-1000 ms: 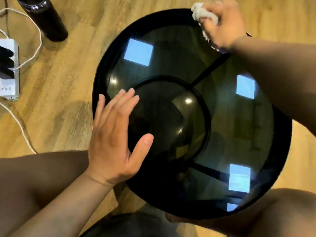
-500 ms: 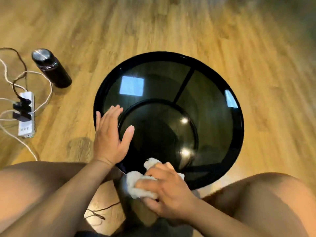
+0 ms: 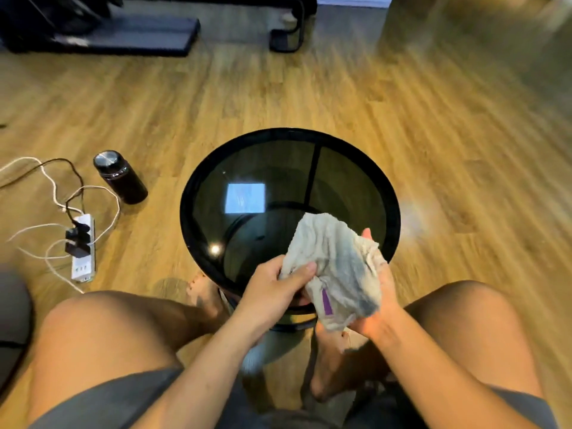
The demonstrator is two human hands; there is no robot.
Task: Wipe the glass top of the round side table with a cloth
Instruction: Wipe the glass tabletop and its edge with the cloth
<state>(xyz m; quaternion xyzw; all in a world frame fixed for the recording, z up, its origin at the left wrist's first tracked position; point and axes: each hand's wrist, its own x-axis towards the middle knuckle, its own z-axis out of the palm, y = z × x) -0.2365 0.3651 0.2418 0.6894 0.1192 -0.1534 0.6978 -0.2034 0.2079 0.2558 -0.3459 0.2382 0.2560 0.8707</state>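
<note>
The round side table [image 3: 198,193] has a dark glass top in a black rim and stands on the wooden floor between my knees. A crumpled off-white cloth [image 3: 337,261] with a purple tag is held up over the table's near edge, off the glass. My left hand [image 3: 275,289] pinches the cloth's left side between thumb and fingers. Under the cloth's right side, my right hand [image 3: 379,301] cups it from below, with a fingertip showing above the fabric. A bright square reflection lies on the glass.
A dark bottle [image 3: 119,176] with a metal cap stands on the floor left of the table. A white power strip [image 3: 82,249] with plugs and loose cables lies further left. Dark furniture bases [image 3: 123,29] stand at the far end. My bare knees and feet flank the table.
My right hand swept the cloth from the far rim to the near edge, then lifted it. My left hand left the glass and took hold of the cloth. The view pulled back.
</note>
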